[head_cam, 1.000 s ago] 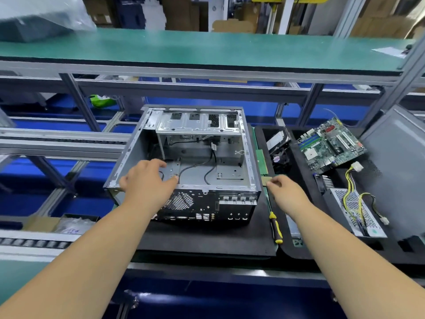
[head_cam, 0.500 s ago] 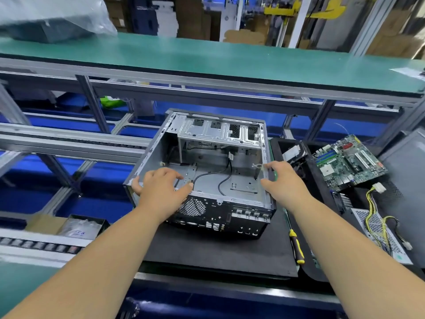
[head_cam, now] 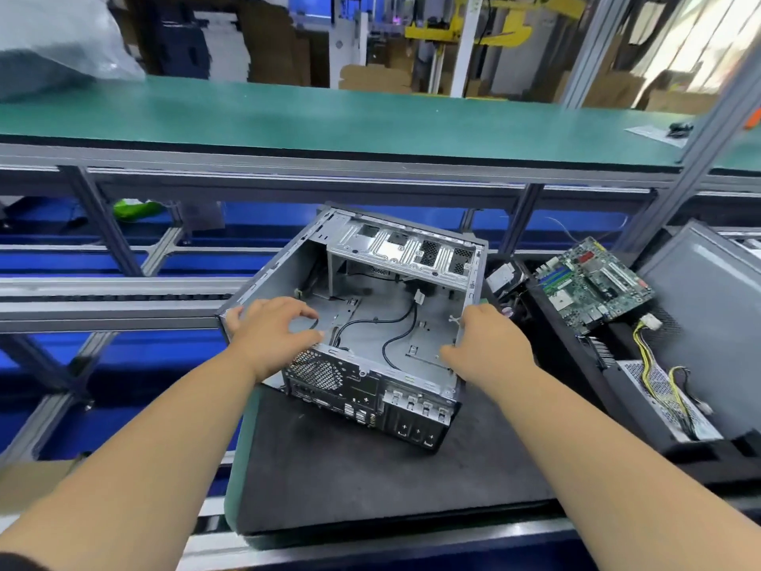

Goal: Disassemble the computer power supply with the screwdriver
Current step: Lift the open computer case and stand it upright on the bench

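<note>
Both hands now grip the open grey steel computer case (head_cam: 370,323), left hand (head_cam: 271,335) at the left wall, right hand (head_cam: 486,348) moved to the right wall; case turned on the black mat (head_cam: 370,480); stripping appears finished.

An open case (head_cam: 370,323) is being gripped at mid-frame on a dark mat (head_cam: 370,480), its left wall by the left hand (head_cam: 274,335), its right wall by the right hand (head_cam: 488,348). A motherboard (head_cam: 593,284) and power supply (head_cam: 667,401) are lying at right.
</note>
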`<action>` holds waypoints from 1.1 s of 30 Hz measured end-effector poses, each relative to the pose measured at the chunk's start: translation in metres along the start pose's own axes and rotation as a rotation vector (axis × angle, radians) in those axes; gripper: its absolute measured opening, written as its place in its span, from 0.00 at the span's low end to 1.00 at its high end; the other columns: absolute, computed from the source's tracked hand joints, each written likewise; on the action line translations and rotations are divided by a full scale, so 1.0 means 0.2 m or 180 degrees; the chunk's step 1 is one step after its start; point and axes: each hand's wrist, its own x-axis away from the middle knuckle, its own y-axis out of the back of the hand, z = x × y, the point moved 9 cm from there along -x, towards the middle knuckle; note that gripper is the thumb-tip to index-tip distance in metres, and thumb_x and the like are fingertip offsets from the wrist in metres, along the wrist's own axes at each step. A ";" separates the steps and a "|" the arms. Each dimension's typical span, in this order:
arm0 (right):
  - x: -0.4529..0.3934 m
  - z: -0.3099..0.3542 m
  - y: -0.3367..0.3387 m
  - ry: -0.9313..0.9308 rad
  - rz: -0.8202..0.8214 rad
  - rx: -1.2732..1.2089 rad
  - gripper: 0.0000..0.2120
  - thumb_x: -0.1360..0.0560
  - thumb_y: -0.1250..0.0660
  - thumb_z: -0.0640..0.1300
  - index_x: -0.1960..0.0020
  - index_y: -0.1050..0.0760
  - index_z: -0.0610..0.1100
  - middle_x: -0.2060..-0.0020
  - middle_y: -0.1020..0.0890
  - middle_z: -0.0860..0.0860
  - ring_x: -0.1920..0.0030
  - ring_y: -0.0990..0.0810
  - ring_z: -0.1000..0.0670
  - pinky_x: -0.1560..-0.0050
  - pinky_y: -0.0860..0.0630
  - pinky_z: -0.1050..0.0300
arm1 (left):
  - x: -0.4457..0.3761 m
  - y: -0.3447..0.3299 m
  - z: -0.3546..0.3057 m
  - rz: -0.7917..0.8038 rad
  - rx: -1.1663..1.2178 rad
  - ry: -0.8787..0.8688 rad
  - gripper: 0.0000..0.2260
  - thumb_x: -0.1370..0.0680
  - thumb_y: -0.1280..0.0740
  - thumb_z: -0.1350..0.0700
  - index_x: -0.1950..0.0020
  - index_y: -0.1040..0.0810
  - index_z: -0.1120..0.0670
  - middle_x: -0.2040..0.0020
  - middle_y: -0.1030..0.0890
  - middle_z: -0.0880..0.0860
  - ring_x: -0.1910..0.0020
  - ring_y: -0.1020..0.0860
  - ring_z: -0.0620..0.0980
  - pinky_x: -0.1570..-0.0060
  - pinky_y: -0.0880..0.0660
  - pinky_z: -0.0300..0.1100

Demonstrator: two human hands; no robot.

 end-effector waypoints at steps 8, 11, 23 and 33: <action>-0.11 -0.08 0.07 0.0327 -0.0249 -0.0269 0.13 0.21 0.38 0.53 0.42 0.26 0.45 0.47 0.24 0.47 0.47 0.23 0.43 0.51 0.25 0.50 | 0.04 0.00 -0.08 -0.0186 0.0262 0.0313 0.12 0.28 0.30 0.43 0.45 0.22 0.38 0.38 0.24 0.43 0.31 0.35 0.49 0.27 0.54 0.53; -0.20 -0.14 0.08 0.0510 -0.0257 -0.0400 0.16 0.21 0.39 0.44 0.35 0.27 0.43 0.43 0.25 0.44 0.44 0.25 0.41 0.48 0.25 0.48 | 0.09 -0.03 -0.19 -0.0326 0.0197 0.0400 0.14 0.28 0.30 0.44 0.43 0.22 0.38 0.37 0.24 0.44 0.31 0.34 0.50 0.26 0.51 0.53; -0.55 -0.33 0.03 0.1458 0.0083 0.0169 0.30 0.24 0.33 0.39 0.24 0.37 0.46 0.27 0.34 0.47 0.30 0.35 0.40 0.34 0.31 0.45 | 0.18 -0.38 -0.86 -0.0155 0.0693 0.0310 0.16 0.26 0.30 0.41 0.41 0.21 0.45 0.41 0.21 0.44 0.41 0.24 0.47 0.37 0.28 0.46; -0.66 -0.35 -0.03 0.1898 0.0246 0.0428 0.34 0.23 0.37 0.40 0.20 0.45 0.50 0.20 0.46 0.52 0.21 0.46 0.45 0.25 0.42 0.46 | 0.13 -0.46 -1.00 -0.0371 -0.0274 0.0320 0.17 0.27 0.29 0.40 0.42 0.22 0.43 0.48 0.19 0.44 0.47 0.23 0.49 0.38 0.35 0.46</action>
